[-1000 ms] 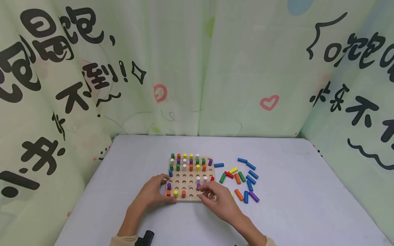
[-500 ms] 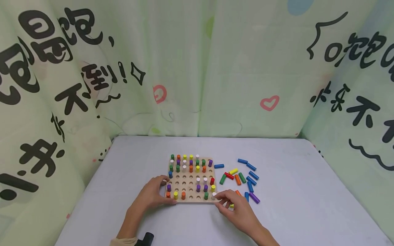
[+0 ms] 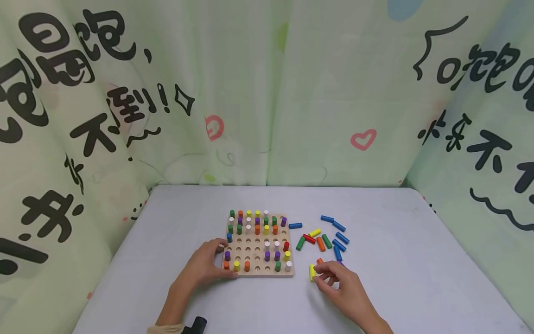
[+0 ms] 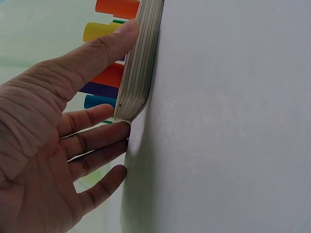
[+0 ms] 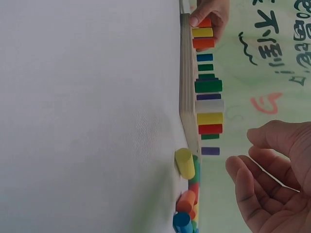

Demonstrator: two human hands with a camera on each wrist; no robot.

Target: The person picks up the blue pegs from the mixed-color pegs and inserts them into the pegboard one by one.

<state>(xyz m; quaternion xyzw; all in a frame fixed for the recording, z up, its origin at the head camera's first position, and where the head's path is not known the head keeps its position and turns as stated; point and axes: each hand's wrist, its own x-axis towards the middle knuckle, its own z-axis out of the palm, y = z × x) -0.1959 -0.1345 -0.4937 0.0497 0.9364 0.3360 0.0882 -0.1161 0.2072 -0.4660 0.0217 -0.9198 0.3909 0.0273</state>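
Note:
A wooden pegboard (image 3: 267, 274) lies on the white table, with coloured pegs upright in many of its holes. My left hand (image 3: 206, 262) holds its near left corner, thumb on the front edge and fingers along the left side. In the left wrist view the thumb (image 4: 99, 56) presses against the board beside a yellow peg (image 4: 99, 32). A white peg (image 3: 288, 266) stands in the near right corner hole. To the right of the board, my right hand (image 3: 341, 285) hovers with bent fingers by a loose yellow peg (image 3: 311, 272). The right wrist view shows nothing between those fingers (image 5: 248, 191).
Several loose pegs lie right of the board, among them a blue peg (image 3: 295, 226), a red peg (image 3: 309, 239), a green peg (image 3: 326, 240) and an orange peg (image 3: 320, 244). My right hand partly hides others. A printed curtain (image 3: 317, 93) hangs behind the table.
My right hand has left the board's near right corner, where the white peg now stands free of its fingers, and has moved right to the loose yellow peg. The left hand keeps its place.

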